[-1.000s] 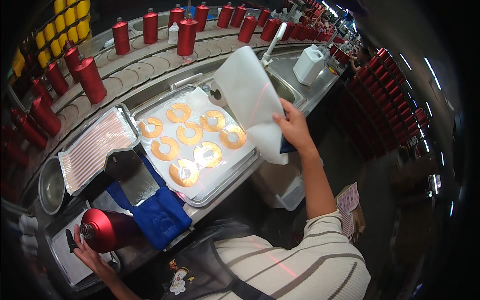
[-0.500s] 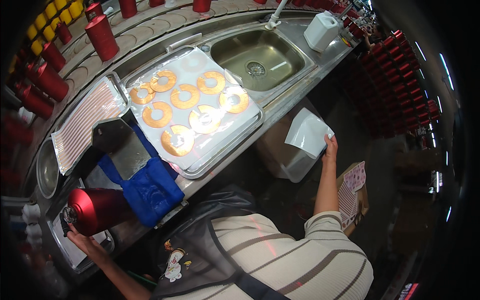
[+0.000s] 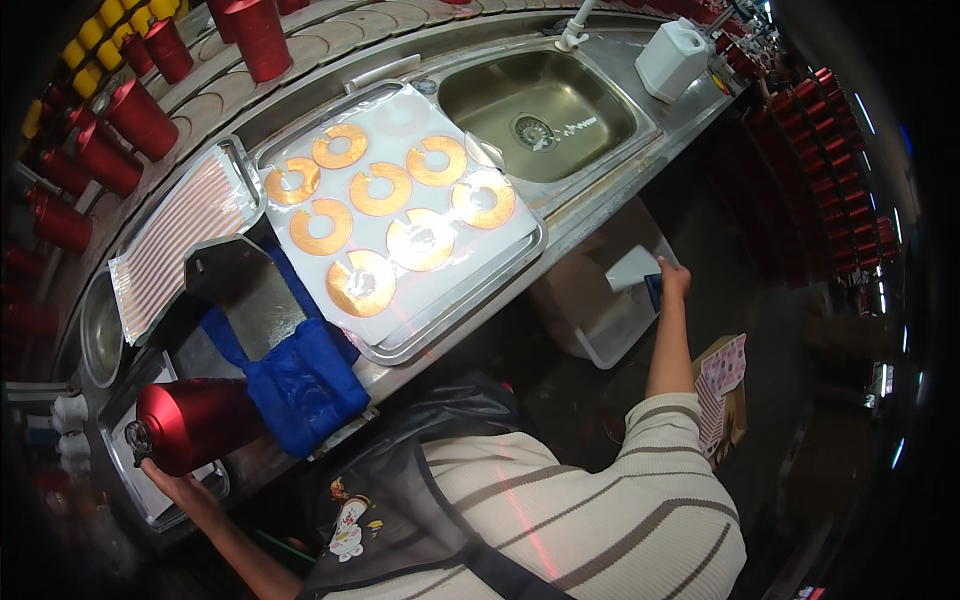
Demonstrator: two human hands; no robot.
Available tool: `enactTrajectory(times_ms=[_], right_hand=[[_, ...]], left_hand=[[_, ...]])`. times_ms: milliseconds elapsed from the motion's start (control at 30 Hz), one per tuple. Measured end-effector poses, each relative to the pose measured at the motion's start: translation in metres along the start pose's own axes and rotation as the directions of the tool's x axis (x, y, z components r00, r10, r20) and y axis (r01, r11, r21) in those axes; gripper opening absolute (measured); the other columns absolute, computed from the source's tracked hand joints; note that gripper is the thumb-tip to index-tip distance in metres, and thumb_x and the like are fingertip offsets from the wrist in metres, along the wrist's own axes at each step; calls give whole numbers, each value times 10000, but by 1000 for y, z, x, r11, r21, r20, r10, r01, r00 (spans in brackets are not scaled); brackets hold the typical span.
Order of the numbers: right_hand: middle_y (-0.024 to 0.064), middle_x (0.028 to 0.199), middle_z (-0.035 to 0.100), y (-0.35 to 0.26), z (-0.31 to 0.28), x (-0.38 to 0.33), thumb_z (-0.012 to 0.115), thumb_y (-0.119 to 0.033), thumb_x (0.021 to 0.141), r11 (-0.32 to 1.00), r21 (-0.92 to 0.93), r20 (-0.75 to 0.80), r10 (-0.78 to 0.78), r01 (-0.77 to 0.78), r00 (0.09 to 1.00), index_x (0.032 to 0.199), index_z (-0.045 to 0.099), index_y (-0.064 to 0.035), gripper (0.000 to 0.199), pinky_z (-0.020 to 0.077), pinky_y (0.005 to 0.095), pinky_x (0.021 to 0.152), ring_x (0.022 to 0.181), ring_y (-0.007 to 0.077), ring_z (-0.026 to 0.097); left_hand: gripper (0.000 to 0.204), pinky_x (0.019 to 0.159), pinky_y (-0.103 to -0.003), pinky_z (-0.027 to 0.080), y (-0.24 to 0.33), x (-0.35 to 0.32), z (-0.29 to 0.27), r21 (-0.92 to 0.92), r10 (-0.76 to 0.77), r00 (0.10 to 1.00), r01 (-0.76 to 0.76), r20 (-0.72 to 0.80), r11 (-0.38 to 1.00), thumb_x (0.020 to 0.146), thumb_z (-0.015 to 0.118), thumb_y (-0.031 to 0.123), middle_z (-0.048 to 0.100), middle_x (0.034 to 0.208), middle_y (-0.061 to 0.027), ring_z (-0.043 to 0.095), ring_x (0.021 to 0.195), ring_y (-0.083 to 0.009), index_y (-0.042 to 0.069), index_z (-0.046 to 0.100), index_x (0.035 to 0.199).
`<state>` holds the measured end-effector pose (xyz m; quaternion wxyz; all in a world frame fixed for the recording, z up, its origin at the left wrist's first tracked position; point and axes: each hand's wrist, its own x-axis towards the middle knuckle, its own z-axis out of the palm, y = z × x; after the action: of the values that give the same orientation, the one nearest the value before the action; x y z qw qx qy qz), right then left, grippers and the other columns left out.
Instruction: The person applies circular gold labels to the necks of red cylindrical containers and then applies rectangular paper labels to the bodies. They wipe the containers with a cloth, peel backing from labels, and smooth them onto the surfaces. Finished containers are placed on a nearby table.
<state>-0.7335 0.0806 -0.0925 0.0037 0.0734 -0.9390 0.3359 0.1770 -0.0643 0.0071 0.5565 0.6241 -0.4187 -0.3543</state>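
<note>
A shiny red metal bottle [image 3: 200, 425] lies on its side, its base end against a blue cloth [image 3: 305, 385] draped over a metal stand [image 3: 235, 270]. My left hand [image 3: 170, 485] has its fingers closed at the bottle's neck. Out to the right, my right hand [image 3: 675, 280] is closed on a small dark-blue flat thing [image 3: 655, 291], whose kind I cannot make out. A white sheet [image 3: 632, 268] is beside its fingertips, above a translucent plastic bin [image 3: 610, 345]; whether the fingers still touch it, I cannot tell.
A tray [image 3: 400, 352] holds a sheet of gold ring-shaped stickers [image 3: 380, 188]. Left of it lies a striped sheet [image 3: 190, 230]. Beyond are a steel sink [image 3: 550, 120], a white jug [image 3: 672, 60] and a conveyor with red bottles [image 3: 258, 40]. A cardboard box [image 3: 735, 405] stands at right.
The white sheet has swung down and shows smaller, over the bin. My right hand now shows the dark-blue thing more plainly. Red bottles on the conveyor have shifted right.
</note>
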Motion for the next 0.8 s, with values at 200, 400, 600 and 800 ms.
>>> enactTrajectory(times_ms=[200, 400, 600, 800], right_hand=[[116, 1017, 727, -233, 20, -134, 802, -136, 796, 712, 458, 306, -688, 532, 658, 1083, 707, 27, 344, 517, 309, 859, 950, 188, 671], [126, 938, 712, -324, 85, -212, 849, -320, 715, 659, 242, 621, -669, 712, 409, 1043, 708, 17, 491, 521, 309, 788, 870, 194, 666], [69, 783, 702, -320, 132, -189, 850, -283, 715, 771, 271, 735, -552, 576, 392, 869, 711, 6, 356, 509, 306, 666, 718, 145, 638], [19, 812, 697, -321, 136, -171, 766, -202, 863, 854, 395, 772, -508, 339, 381, 879, 714, 13, 222, 466, 226, 675, 732, 77, 604]], left_hand=[[543, 1070, -376, 384, 3, -3, 4, 1, -23, 993, 23, -115, 1000, 951, 616, 433, 515, 1288, -127, 523, 1223, -216, 23, 429, 1254], [587, 1066, -368, 384, 12, -11, 15, -16, 52, 999, -52, 10, 999, 934, 628, 430, 502, 1227, -102, 520, 1207, -199, 6, 427, 1288], [552, 1089, -369, 375, -1, -19, -9, -12, 74, 997, -74, 3, 997, 1001, 551, 454, 484, 1325, -133, 503, 1252, -220, -6, 414, 1273], [701, 1094, -410, 417, 7, -10, 7, 19, 39, 998, -38, -40, 999, 993, 566, 463, 422, 1515, -189, 489, 1325, -266, -37, 331, 1426]])
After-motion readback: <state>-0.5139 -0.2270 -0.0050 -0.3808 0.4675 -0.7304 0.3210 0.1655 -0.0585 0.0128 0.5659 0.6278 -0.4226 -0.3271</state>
